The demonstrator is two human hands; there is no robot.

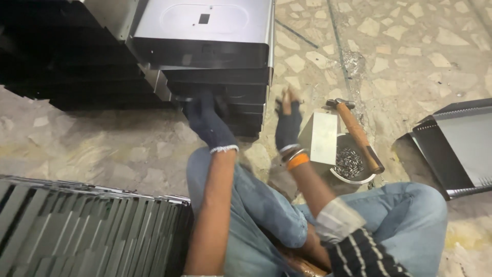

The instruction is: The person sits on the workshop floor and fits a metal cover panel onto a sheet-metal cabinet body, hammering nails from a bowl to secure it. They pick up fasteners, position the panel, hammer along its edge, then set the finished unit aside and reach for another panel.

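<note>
While the gloved left hand [209,123] is curled against a stack of dark metal panels [220,87], the right hand [288,123] is held spread beside it.

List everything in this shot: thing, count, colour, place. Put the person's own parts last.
Stack of metal trays: one stack, exact count unclear, dark grey with a silver top, upper centre.
Black panels: one pile, black, upper left.
Ribbed metal sheets: one stack, grey-green, lower left.
Hammer: one, wooden handle, lying across the bowl.
Bowl: one, metal, holding small silvery pieces, right of centre.
Metal block: one, pale silver, against the bowl.
Tray part: one, dark grey, right edge.
Floor: beige stone chips.
Left hand: dark glove, touching the stack's lower trays.
Right hand: fingerless dark glove, orange bangle, raised beside the stack, holding nothing.
</note>
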